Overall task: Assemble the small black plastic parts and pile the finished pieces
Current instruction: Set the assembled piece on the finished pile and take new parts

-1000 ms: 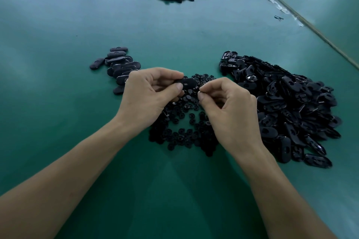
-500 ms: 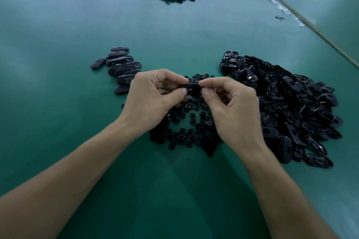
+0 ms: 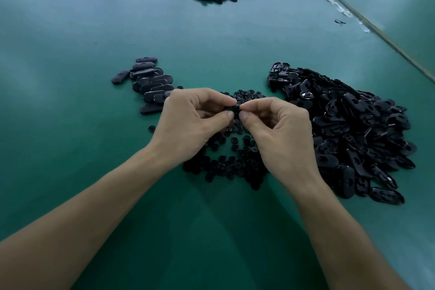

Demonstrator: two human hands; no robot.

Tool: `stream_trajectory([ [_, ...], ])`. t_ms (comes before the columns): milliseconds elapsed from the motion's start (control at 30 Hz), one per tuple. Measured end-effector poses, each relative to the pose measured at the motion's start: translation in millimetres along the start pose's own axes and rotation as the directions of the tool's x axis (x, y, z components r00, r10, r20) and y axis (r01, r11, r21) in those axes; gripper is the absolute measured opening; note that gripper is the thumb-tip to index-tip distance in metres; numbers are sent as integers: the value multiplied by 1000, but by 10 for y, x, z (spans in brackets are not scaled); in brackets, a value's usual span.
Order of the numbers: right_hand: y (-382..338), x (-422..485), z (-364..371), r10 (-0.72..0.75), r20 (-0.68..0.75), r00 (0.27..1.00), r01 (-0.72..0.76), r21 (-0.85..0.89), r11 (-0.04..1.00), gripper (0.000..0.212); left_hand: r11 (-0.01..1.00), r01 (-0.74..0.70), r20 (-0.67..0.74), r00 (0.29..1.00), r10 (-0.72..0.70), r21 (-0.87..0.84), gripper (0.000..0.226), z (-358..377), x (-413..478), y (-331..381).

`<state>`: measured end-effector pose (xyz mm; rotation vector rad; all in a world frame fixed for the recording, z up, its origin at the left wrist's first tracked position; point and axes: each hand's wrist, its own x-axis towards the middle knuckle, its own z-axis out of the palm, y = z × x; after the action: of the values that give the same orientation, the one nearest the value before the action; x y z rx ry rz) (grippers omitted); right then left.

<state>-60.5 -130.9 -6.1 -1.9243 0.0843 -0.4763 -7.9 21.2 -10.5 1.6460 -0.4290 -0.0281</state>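
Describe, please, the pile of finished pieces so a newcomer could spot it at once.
On the green table, look just beyond the left hand. The finished pile is the small, neat row of overlapping ovals; unlike the big heap on the right, they lie smooth side up.

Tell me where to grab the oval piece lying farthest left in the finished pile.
Pinch the oval piece across its narrow middle, coming from above: it lies flat on the table, and both long edges look free, while its right end nears the pile.

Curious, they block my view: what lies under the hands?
A heap of small round pieces. The left hand and right hand pinch one part above it; what the palms cover is hidden.
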Motion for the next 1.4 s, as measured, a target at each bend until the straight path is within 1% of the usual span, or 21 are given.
stream_trajectory([
  [400,15,7,-21,11,28,1000,-10,-25,1000,19,1000,-14,43,999,15,-5,21,-1,-6,-21],
  [567,13,7,-31,-14,58,998,18,-67,998,22,996,-41,45,998,37,84,28,9,-15,-15],
  [700,13,-3,-23,-14,62,998,20,-104,994,21,987,-80,43,996,75,141,23,7,-24,-8],
  [833,5,16,-41,9,75,997,-3,-77,997,17,993,-55,22,998,53,101,21,18,-21,-31],
  [900,-1,10,-40,5,79,997,2,-92,996,17,994,-48,17,999,46,96,23,18,-17,-40],
  [1000,-15,-7,-31,-31,63,998,39,-143,989,20,991,-53,34,998,49,123,28,17,-17,-46],
  [1100,-25,-16,-25,-55,25,998,58,-182,981,22,989,-53,52,998,46,138,26,34,-31,-33],
  [1233,-42,-26,-10,-45,7,999,45,-172,984,24,985,-65,44,997,58,157,24,43,-34,-14],
  [1400,-43,-7,-56,13,63,998,-5,-120,993,24,981,-87,48,996,80,173,25,38,-35,-12],
])
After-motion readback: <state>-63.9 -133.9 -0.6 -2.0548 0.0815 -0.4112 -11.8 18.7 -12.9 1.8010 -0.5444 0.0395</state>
